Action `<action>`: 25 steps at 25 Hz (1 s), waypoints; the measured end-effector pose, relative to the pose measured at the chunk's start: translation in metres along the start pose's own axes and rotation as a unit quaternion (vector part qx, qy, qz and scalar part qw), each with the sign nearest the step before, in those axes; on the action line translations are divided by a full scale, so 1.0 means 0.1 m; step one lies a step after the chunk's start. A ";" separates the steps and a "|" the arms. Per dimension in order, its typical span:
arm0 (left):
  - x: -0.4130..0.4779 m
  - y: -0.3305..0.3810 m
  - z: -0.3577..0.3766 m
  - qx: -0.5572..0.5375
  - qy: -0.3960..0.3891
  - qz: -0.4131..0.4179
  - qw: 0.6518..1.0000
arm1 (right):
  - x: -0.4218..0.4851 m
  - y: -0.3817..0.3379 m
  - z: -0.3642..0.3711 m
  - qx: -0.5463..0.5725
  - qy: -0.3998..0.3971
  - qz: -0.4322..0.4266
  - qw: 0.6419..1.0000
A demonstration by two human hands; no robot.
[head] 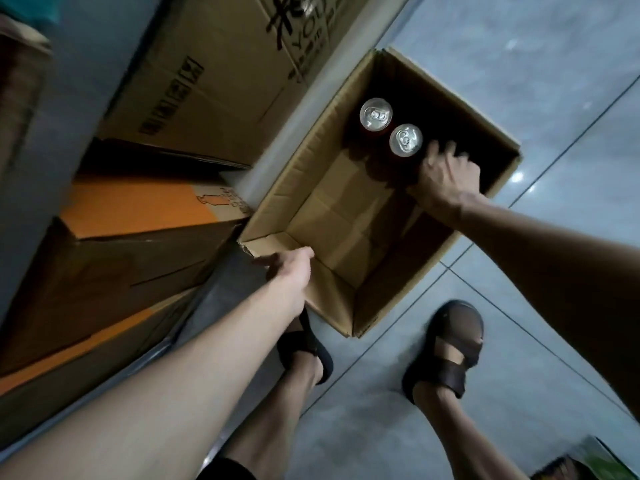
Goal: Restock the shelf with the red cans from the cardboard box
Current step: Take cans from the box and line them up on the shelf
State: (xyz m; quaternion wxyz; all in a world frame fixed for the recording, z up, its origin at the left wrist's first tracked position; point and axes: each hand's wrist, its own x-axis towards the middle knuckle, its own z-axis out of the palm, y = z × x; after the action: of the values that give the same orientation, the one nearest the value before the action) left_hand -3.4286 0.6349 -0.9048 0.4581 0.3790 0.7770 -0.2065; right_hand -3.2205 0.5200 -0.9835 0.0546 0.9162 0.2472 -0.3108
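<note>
Floor: pale grey glossy tiles (519,81) with thin dark grout lines, filling the right half of the frame.
Light: dim and cool, with a small bright glare spot (517,177) on the tiles at mid right.
Furniture: grey shelf (277,140) running diagonally down the left.
Stored there: brown printed carton (207,81) at upper centre; orange-and-brown cartons (138,209) below it at left.
Lower right corner: green-printed object (609,460), cut off by the frame.

At your feet, a glossy grey tiled floor (519,81) bears an open cardboard box (311,161) and your dark sandals (450,341).
</note>
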 end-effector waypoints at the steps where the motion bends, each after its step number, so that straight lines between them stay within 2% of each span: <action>1: 0.06 0.01 0.00 0.008 -0.001 0.000 1.000 | 0.09 0.00 0.07 0.002 -0.005 0.011 1.000; 7: -0.01 -0.05 -0.22 0.063 -0.036 0.032 0.997 | -0.06 -0.01 -0.04 0.056 -0.002 0.040 0.998; 9: -0.21 -0.04 -0.31 0.096 -0.013 0.070 0.993 | -0.39 -0.01 -0.27 0.097 -0.025 0.023 0.995; 11: -0.52 0.00 -0.38 0.159 -0.007 0.144 0.977 | -0.79 0.01 -0.57 0.190 -0.063 0.007 0.980; 13: -0.94 0.03 -0.47 0.203 -0.062 0.231 0.949 | -1.22 0.02 -0.94 0.345 -0.115 0.019 0.931; 15: -1.44 0.10 -0.61 0.264 -0.133 0.320 0.900 | -1.65 0.02 -1.42 0.473 -0.141 0.012 0.869; 16: -1.73 0.14 -0.72 0.280 -0.157 0.362 0.875 | -1.88 0.03 -1.70 0.514 -0.147 -0.005 0.845; 18: -2.38 0.21 -1.00 0.258 -0.177 0.415 0.854 | -2.35 0.04 -2.31 0.559 -0.151 -0.043 0.814; 20: -3.06 0.28 -1.34 0.231 -0.166 0.457 0.843 | -2.80 0.03 -2.95 0.566 -0.146 -0.063 0.809; 25: -4.58 0.42 -2.24 0.206 -0.103 0.539 0.810 | -3.74 -0.15 -4.58 0.531 -0.134 -0.116 0.829</action>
State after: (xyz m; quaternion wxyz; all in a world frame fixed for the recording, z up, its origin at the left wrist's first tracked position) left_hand -3.3863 0.6281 -0.3948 0.4846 0.7990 0.3354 -0.1199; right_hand -3.2350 0.4928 -0.3927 -0.4440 0.7178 0.1386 -0.5181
